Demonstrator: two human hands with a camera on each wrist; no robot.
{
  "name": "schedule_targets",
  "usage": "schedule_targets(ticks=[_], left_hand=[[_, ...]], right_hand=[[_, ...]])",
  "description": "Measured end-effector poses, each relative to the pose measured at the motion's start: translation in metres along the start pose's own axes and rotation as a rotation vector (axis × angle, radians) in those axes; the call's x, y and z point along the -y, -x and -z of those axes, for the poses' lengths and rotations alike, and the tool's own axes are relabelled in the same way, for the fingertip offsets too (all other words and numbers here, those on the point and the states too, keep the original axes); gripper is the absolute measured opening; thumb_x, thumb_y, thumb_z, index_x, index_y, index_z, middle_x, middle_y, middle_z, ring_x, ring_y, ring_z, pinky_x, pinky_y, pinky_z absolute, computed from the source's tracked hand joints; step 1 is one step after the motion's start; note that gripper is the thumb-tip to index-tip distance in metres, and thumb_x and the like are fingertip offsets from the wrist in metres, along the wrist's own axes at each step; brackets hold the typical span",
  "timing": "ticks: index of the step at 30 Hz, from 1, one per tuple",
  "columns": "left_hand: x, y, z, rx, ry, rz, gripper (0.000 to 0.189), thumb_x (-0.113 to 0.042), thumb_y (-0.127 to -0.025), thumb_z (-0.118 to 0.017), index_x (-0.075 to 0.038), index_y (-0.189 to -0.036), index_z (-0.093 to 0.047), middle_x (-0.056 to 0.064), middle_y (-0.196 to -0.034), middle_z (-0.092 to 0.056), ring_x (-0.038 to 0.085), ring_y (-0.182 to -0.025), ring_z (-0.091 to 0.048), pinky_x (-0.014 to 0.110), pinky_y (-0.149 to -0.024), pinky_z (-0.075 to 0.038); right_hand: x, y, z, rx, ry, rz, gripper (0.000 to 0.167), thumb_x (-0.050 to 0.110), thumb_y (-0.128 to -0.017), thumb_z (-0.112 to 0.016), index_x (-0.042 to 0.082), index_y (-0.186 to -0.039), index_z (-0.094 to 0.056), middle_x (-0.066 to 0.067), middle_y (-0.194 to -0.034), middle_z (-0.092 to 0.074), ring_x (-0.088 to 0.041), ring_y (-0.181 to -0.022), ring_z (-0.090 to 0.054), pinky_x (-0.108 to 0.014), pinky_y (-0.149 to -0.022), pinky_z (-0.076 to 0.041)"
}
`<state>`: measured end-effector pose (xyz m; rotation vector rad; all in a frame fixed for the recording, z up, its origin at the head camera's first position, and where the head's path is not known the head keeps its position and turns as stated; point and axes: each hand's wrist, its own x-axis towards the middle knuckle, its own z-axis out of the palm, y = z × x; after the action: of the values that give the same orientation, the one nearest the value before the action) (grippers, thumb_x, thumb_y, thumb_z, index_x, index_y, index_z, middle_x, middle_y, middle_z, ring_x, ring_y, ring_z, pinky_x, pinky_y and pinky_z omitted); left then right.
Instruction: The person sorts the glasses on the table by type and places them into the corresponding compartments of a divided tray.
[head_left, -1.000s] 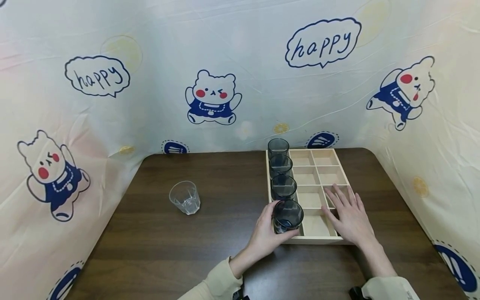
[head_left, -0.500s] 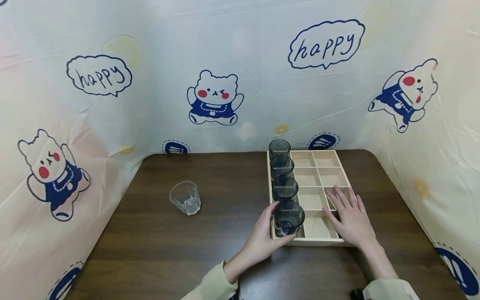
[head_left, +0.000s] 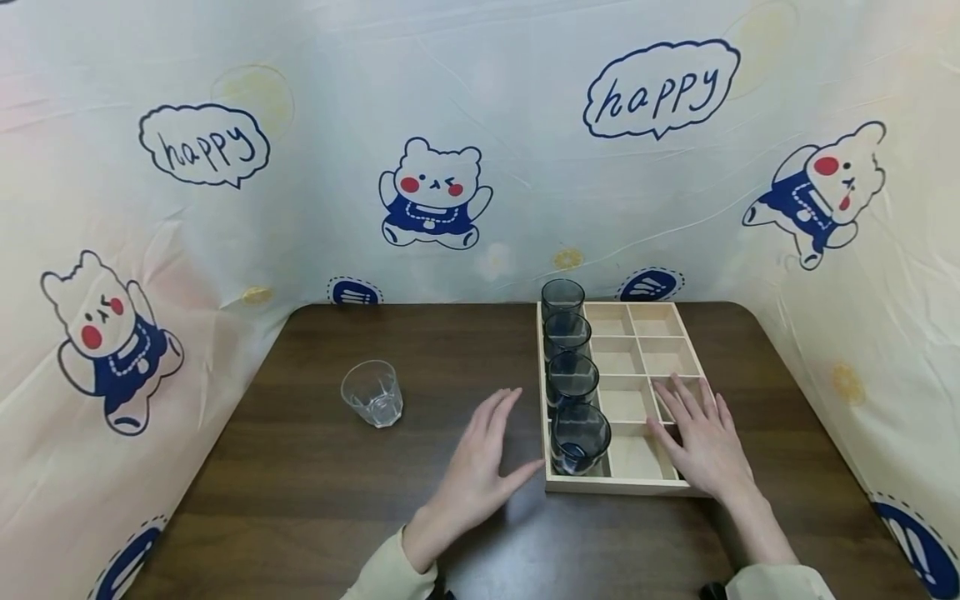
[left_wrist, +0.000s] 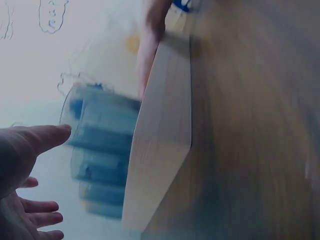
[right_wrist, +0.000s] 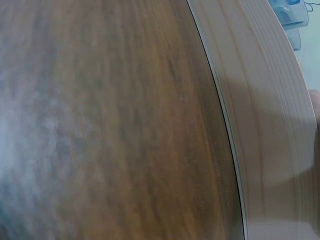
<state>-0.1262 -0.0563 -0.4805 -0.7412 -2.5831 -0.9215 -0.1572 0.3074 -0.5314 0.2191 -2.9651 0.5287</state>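
Note:
Several smoky dark drinking glasses stand upright in the left column of a wooden compartment box [head_left: 636, 482]. The nearest dark glass [head_left: 581, 446] sits in the front left compartment. My left hand [head_left: 467, 477] is off the glasses, to the left of the box, with thumb and fingers spread and nothing in them. In the left wrist view that hand's thumb lies beside the blurred dark glasses [left_wrist: 102, 145]. My right hand [head_left: 705, 446] rests over the box's right side, fingers stretched across the dividers. Only a sliver of it shows at the right wrist view's edge.
A clear faceted glass [head_left: 373, 398] stands alone on the brown wooden table [head_left: 300, 500], left of the box. Behind the table hangs a pale printed cloth [head_left: 525, 167] with bear drawings, close to the back glass.
My left hand has let go of the nearest dark glass and drawn back to the left, its fingers opening. The glass stays in its compartment. My right hand keeps its place on the box.

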Motion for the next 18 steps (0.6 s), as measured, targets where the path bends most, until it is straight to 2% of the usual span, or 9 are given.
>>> schedule_targets(ticks=[3, 10, 14, 18], left_hand=[[0.013, 0.003, 0.009, -0.041, -0.097, -0.022, 0.100, -0.036, -0.085, -0.097, -0.005, -0.164, -0.044, 0.023, -0.164, -0.050, 0.041, -0.155, -0.050, 0.059, -0.128, -0.042], [0.043, 0.012, 0.027, -0.125, -0.277, -0.006, 0.099, -0.042, -0.085, -0.095, -0.008, -0.164, -0.047, 0.026, -0.169, -0.044, 0.045, -0.163, -0.038, 0.067, -0.132, -0.032], [0.058, 0.014, 0.039, -0.143, -0.348, 0.039, 0.100, -0.048, -0.087, -0.092, -0.010, -0.166, -0.046, 0.026, -0.173, -0.040, 0.046, -0.166, -0.032, 0.070, -0.132, -0.028], [0.071, 0.017, 0.051, -0.134, -0.391, 0.118, 0.100, -0.053, -0.089, -0.088, -0.012, -0.169, -0.042, 0.025, -0.177, -0.034, 0.046, -0.168, -0.027, 0.072, -0.132, -0.025]], right_hand=[[0.000, 0.000, 0.000, -0.004, 0.000, 0.002, 0.070, 0.052, -0.111, -0.055, 0.014, -0.168, -0.043, -0.025, -0.178, -0.032, -0.062, -0.165, -0.015, -0.079, -0.129, -0.014], [0.000, 0.000, -0.001, -0.008, -0.001, 0.008, 0.070, 0.054, -0.112, -0.053, 0.014, -0.168, -0.043, -0.025, -0.178, -0.031, -0.062, -0.165, -0.016, -0.080, -0.129, -0.014], [0.000, 0.001, -0.001, -0.020, -0.001, 0.013, 0.068, 0.053, -0.112, -0.054, 0.014, -0.167, -0.044, -0.025, -0.178, -0.033, -0.062, -0.164, -0.017, -0.080, -0.128, -0.015], [0.000, 0.001, -0.001, -0.023, 0.001, 0.014, 0.068, 0.053, -0.112, -0.054, 0.014, -0.167, -0.045, -0.025, -0.178, -0.033, -0.062, -0.164, -0.018, -0.080, -0.128, -0.016]])
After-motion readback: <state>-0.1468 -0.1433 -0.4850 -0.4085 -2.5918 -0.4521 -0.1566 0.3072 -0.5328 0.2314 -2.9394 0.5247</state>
